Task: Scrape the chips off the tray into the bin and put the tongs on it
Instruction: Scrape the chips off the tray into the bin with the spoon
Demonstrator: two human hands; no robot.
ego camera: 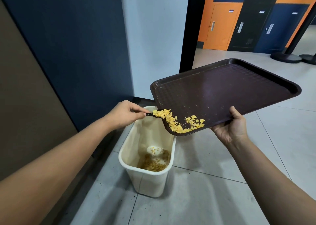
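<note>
Tray (pixel 230 91) tilted over bin (pixel 147 171), right hand (pixel 230 127) beneath, left hand (pixel 126 113) beside

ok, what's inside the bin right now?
The bin holds brownish-yellow crumbs along its bottom and something pale and rounded among them. The near wall hides the front of the floor; the tray corner covers the far rim.

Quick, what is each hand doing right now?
Left hand: closed, pinching the black tongs against the chips.
Right hand: closed, holding the tilted tray by its near edge over the bin.
</note>
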